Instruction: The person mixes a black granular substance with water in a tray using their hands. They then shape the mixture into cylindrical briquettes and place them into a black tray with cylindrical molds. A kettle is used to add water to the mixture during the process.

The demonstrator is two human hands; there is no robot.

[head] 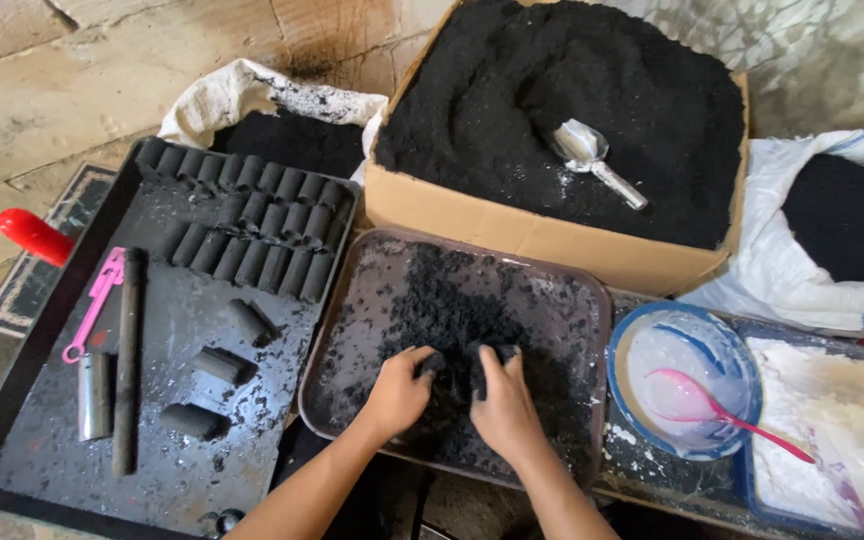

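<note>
Black powder [452, 310] gripped by both curled hands, left [399, 392] and right [504, 408], apparently kneading; clumps could spill over the tray [592, 330] rim

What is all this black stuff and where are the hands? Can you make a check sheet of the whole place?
Surface: metal tray, dusty, with a heap of black powder in it.
Job's things: black powder in the tray; both hands press into it.
Clutter: black tray with rows of black cylinders, a pink tool, a dark rod; cardboard box of black powder with a metal scoop; blue bowl with a pink spoon; white powder.
Grippers: left hand and right hand closed on clumps of powder.
Cables: nothing seen.
Surroundings: stone floor, white sacks of black powder, a red handle.
</note>
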